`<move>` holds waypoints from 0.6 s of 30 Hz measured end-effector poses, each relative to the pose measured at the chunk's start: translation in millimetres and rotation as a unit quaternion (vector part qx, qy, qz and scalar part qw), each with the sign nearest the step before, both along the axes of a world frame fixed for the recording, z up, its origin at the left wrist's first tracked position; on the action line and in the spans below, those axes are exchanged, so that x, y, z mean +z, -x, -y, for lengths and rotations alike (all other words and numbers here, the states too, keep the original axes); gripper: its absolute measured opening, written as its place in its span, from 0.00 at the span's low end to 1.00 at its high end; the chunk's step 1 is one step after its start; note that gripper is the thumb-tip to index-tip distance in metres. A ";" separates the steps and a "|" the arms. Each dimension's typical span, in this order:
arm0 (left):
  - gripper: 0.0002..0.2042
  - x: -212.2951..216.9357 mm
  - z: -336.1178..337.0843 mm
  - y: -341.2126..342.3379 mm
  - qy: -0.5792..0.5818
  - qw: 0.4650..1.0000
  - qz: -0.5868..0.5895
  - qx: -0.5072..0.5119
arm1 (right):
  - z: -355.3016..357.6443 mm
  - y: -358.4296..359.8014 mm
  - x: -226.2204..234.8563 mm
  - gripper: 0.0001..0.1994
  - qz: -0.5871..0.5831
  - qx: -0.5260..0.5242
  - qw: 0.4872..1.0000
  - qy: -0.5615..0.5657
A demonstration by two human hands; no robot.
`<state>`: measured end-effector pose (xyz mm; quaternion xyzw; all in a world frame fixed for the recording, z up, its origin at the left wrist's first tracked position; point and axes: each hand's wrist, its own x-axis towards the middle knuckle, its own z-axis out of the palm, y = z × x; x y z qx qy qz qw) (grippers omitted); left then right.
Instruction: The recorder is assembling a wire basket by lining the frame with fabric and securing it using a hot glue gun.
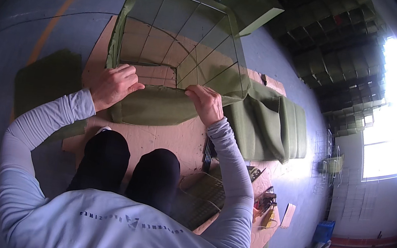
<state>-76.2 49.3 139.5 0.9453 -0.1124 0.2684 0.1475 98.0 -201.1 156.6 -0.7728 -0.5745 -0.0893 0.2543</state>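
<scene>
Cardboard sheets cover the grey floor, and a wire cage lined with green fabric stands on them, directly ahead. Both hands pinch its near fabric edge, which runs left-right: left hand, right hand, 2 equally near

A wire-mesh cage lined with olive-green fabric stands open-topped on the cardboard sheet, its near fabric edge folded outward.

Both arms reach forward from the kneeling body, elbows bent outward. The left hand and right hand curl, knuckles up, fingers clamped at the wire frame's near edge.
</scene>
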 end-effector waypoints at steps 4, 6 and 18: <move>0.25 22.6 -4.0 -10.6 0.043 0.987 0.067 0.142 | 9.9 -51.0 15.4 0.21 0.074 -0.098 0.987 -0.107; 0.28 11.6 -25.6 -23.5 0.038 0.971 0.075 0.222 | 12.2 -87.7 19.7 0.23 0.108 -0.208 0.964 -0.125; 0.31 -7.4 -133.1 -141.9 0.053 0.874 -0.146 0.459 | 28.9 -160.2 -3.3 0.23 0.184 -0.349 0.918 0.046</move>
